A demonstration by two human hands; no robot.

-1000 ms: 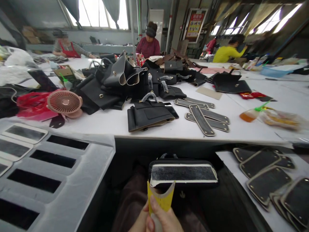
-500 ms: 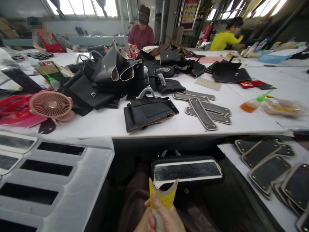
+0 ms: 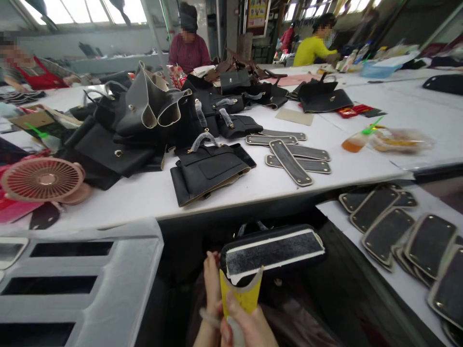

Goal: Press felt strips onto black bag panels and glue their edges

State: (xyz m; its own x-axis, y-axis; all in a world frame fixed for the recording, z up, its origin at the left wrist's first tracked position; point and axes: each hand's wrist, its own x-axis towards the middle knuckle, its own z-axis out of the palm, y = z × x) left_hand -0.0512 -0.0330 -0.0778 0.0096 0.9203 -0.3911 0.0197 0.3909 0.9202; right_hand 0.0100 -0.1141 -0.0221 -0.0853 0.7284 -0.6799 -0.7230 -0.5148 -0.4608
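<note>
My right hand [image 3: 248, 320] is closed around the pale handle of a yellow scraper [image 3: 241, 298] with a hollowed-out front edge. Just beyond its tips, a black handbag [image 3: 316, 258] lies over my lap with its base facing up. On that base is a dark rectangular panel [image 3: 275, 253] bordered in white. My left hand [image 3: 212, 277], a band at its wrist, reaches along the bag's left end with fingers stretched out. Whether those fingers touch the bag is unclear. The bag's handle [image 3: 249, 227] shows at its far side.
Left of me, a pale sheet [image 3: 119, 279] carries dark rectangular pieces. Studded dark panels [image 3: 387, 233] lie at right. Across the table are black bags [image 3: 213, 168], trimmed strips [image 3: 291, 161], a pink fan [image 3: 43, 178] and an orange-filled bottle [image 3: 356, 140]. Several people sit beyond.
My left hand has moved away from the right hand, forward to the bag's left end. The view has turned rightward. The scraper stays in my right hand; the bag is slightly more tilted.
</note>
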